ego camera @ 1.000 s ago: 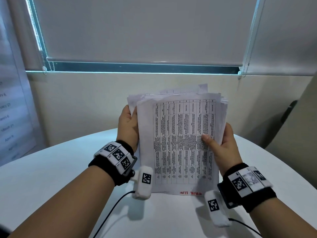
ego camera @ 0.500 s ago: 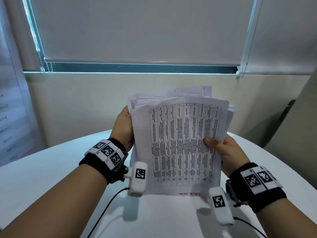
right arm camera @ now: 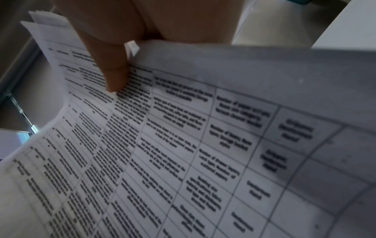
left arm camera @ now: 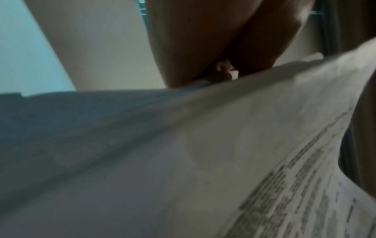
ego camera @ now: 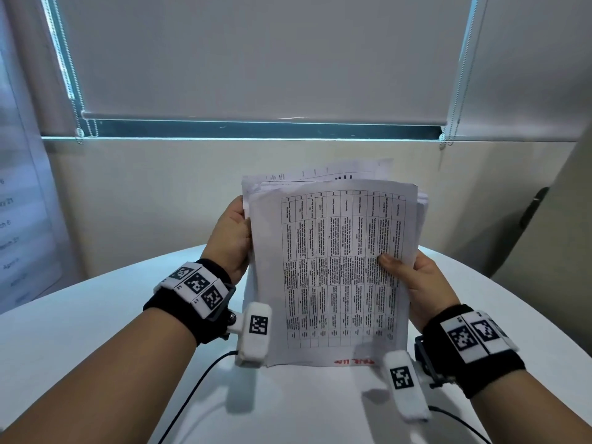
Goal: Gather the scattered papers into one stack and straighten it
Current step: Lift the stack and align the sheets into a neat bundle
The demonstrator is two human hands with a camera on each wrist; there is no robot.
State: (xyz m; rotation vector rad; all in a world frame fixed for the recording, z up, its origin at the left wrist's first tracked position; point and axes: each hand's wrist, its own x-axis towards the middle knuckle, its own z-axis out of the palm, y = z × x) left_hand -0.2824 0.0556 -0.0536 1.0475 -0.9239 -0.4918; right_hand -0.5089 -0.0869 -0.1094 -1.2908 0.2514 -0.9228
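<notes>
Holding one stack of papers (ego camera: 333, 270) upright, bottom edge on the round table (ego camera: 96, 331) near its middle; left hand (ego camera: 232, 233) grips the left side, right hand (ego camera: 416, 283) pinches the right, thumb on the front sheet. Risk: back sheets ride high and askew, so a loosened grip could spill them. Sheet count unreadable

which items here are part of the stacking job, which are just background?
In the job:
- paper stack, upright on the table, top edges uneven
- left hand holding its left edge
- right hand, thumb on the front sheet

Background:
- roller blind
- bead chain
- wall chart
</notes>
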